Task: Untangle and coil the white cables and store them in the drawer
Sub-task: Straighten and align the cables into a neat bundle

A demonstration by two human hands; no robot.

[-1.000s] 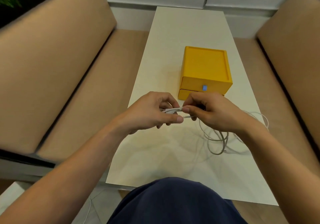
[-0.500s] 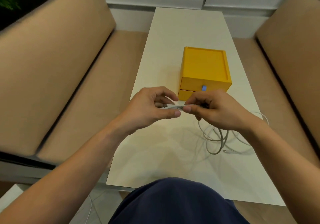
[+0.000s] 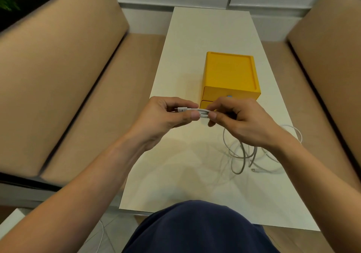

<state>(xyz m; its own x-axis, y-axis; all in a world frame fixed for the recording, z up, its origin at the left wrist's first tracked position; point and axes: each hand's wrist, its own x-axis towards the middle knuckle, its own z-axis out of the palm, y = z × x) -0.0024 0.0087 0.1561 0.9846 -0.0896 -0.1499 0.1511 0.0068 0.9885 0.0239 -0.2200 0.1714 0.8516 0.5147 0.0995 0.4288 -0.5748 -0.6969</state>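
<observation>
White cables (image 3: 242,155) sprawl on cream table (image 3: 185,57) between tan sofas (image 3: 58,77).

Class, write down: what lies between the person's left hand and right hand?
The head view shows a folded bundle of white cable bridging the gap, pinched by the left hand and right hand.

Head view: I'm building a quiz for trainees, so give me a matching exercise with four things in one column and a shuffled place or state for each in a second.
Things
1. bundled white cable
2. loose white cables
3. yellow drawer box
4. blue tab

Places or states
A. on the upper drawer front
B. lying in tangled loops on the table
C. pinched between the left hand and the right hand
D. standing on the table beyond the hands

Pairs: 1-C, 2-B, 3-D, 4-A
</observation>
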